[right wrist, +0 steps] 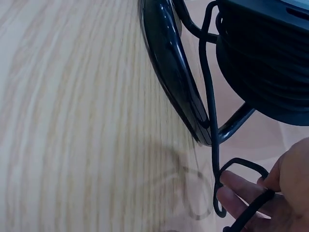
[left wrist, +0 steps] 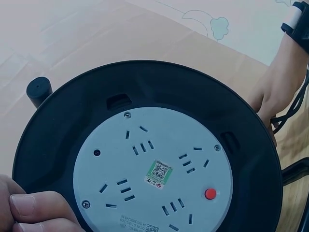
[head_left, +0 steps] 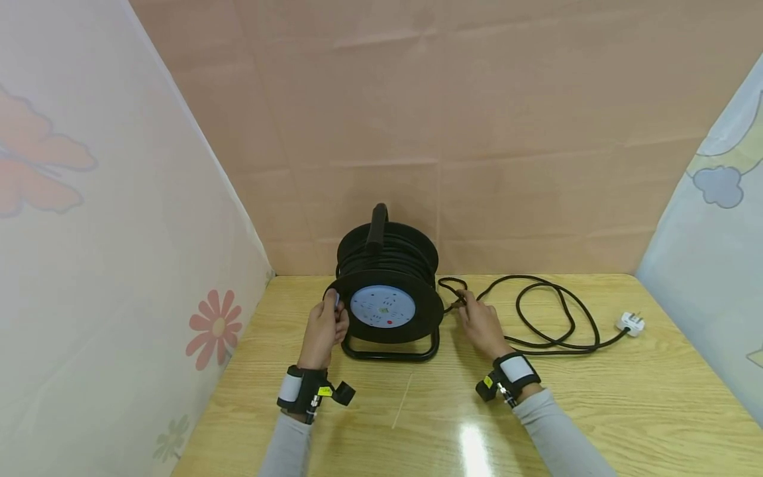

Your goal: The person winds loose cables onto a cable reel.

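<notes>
A black cable reel (head_left: 426, 306) stands on the table, its round socket panel (left wrist: 159, 145) facing the person. At the reel's left rim my left hand (head_left: 324, 329) curls its fingers round a small bluish knob (head_left: 337, 299), which the fingers hide in the left wrist view. My right hand (head_left: 480, 324), just right of the reel, holds the black cable (right wrist: 212, 96) between thumb and fingers. A small loop of that cable rises beside the fingertips in the right wrist view. More cable lies wound on the drum (head_left: 390, 255).
Loose cable (head_left: 587, 318) lies in wide loops on the right of the table (head_left: 560, 411), ending in a white plug (head_left: 630, 323). The reel's tube stand (head_left: 390, 356) rests on the wood, and its carrying handle (head_left: 377, 228) points up. A papered wall stands close behind.
</notes>
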Demonstrator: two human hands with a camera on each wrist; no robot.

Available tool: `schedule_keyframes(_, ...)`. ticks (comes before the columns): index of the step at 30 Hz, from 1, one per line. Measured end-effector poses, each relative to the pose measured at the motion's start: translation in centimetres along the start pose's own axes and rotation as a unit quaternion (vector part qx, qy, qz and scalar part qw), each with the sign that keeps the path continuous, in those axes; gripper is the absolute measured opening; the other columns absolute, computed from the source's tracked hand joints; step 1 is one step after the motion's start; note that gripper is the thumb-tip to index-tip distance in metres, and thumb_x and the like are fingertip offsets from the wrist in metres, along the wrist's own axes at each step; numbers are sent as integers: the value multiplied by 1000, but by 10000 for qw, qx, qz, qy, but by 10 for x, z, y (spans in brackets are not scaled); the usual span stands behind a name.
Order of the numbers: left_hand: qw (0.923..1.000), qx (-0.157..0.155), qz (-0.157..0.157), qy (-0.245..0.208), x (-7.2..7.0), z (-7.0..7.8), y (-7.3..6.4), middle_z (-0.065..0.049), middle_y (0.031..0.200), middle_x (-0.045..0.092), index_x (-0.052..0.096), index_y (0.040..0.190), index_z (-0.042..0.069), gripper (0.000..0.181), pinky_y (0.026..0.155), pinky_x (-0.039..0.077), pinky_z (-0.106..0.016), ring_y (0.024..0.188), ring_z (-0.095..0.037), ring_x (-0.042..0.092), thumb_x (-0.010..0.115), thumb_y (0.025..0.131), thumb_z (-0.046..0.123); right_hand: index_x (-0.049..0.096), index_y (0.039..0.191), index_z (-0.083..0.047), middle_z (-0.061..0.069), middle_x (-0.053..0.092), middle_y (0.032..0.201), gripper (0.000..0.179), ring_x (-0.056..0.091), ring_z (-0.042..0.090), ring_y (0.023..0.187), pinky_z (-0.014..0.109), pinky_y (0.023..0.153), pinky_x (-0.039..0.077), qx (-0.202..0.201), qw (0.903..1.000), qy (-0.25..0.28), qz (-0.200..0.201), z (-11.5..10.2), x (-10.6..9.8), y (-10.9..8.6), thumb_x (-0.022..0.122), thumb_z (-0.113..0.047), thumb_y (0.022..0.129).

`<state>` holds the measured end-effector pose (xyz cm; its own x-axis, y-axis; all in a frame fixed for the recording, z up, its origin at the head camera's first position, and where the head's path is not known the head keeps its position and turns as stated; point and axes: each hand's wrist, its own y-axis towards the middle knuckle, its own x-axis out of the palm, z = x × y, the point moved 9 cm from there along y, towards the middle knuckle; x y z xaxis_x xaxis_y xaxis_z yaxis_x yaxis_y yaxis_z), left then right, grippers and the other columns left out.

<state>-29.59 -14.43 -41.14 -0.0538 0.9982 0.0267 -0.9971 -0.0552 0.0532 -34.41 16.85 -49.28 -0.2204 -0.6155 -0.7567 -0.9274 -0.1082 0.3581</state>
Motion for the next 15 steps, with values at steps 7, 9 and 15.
schedule_keyframes(7,9999,107,-114,71,4,5,1,1,52,31,42,75,5,52,38,20,-21,40,-9,26,37,104,48,55,120,5,24,34,142,28,40,41,119,53,91,43,-168,9993,-317,-138,0,14,-4,59,-5,94)
schedule_keyframes(9,9998,106,-160,74,6,5,1,1,52,31,42,75,5,53,38,20,-22,40,-9,25,37,103,50,57,115,4,22,29,148,27,36,40,123,53,94,41,-410,9970,-648,-60,-3,15,-4,63,-5,91)
schedule_keyframes(15,9997,-20,-242,20,6,6,1,-1,53,32,42,76,4,53,38,21,-22,40,-9,27,35,104,48,49,128,7,22,33,151,46,28,39,137,57,104,33,-1095,9836,-1432,-102,-14,17,-3,67,-9,88)
